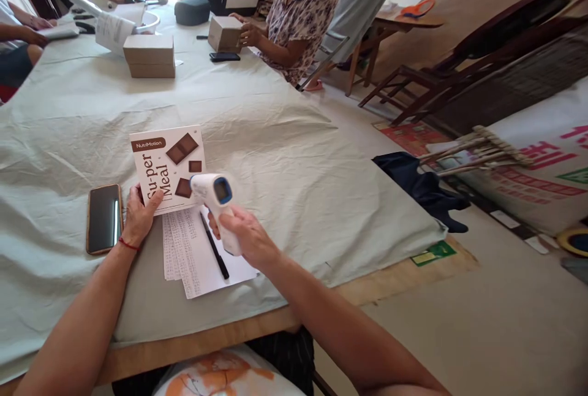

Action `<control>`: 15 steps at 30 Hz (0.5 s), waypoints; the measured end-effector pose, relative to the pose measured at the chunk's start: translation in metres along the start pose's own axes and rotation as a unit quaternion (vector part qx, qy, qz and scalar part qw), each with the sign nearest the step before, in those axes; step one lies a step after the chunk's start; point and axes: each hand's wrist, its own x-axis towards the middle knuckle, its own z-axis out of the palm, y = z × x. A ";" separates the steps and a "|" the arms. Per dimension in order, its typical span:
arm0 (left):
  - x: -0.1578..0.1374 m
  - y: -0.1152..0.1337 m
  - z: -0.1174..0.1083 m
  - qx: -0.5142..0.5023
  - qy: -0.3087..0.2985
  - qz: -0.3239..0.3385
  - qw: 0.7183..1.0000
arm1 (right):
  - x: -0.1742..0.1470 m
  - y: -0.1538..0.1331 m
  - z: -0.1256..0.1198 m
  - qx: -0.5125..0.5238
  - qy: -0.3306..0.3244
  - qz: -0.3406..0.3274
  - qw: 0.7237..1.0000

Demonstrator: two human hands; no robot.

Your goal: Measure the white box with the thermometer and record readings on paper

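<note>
My left hand (141, 215) grips the lower left edge of a white and brown box (172, 169) printed "NutriMotion Su-per Meal" with chocolate pieces. In my right hand (245, 233) is a white infrared thermometer (212, 190) with a blue-rimmed screen; its front end is close to the box's right side, and I cannot tell whether they touch. Below them lie several sheets of paper (195, 273) with printed or written columns, partly hidden by the box. A black pen (215, 246) rests on the sheets. Left of my left hand is a smartphone (104, 219) with a dark screen.
Across the cloth-covered table (275, 157) stand a brown carton (149, 57), a white basket (149, 21) and a black phone (225, 57). A person (298, 22) there holds another carton (225, 33). More people sit or stand at the far left. Wooden chairs (427, 83) are on the right.
</note>
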 end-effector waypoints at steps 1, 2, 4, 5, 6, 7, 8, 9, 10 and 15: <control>0.000 0.000 0.000 0.002 0.000 0.000 1.000 | -0.002 -0.002 0.007 0.011 -0.022 0.003 1.000; 0.000 0.001 0.000 0.006 0.000 -0.001 1.000 | -0.002 -0.002 0.013 0.013 -0.036 0.004 0.999; 0.000 0.001 -0.001 0.012 0.001 -0.001 1.000 | 0.000 -0.001 0.022 0.016 -0.035 0.005 0.999; 0.000 0.002 -0.001 0.012 0.001 0.000 1.000 | 0.002 0.001 0.025 0.021 -0.024 0.006 0.999; 0.000 0.002 -0.001 0.011 -0.001 0.002 1.000 | 0.005 0.004 0.027 0.031 -0.009 0.007 0.999; 0.000 0.003 -0.001 0.009 -0.003 0.005 1.000 | 0.007 0.006 0.028 0.044 0.004 0.008 0.999; 0.000 0.004 -0.001 0.006 -0.009 0.008 1.000 | 0.010 0.009 0.029 0.060 0.011 0.009 0.998; 0.000 0.005 -0.001 0.004 -0.016 0.012 1.000 | 0.012 0.011 0.029 0.077 0.011 0.011 0.997; 0.000 0.006 -0.001 0.003 -0.023 0.016 1.000 | 0.013 0.013 0.029 0.094 0.004 0.014 0.996; 0.001 0.008 -0.002 0.009 -0.041 0.031 0.999 | 0.016 0.022 0.028 0.125 -0.023 0.037 0.991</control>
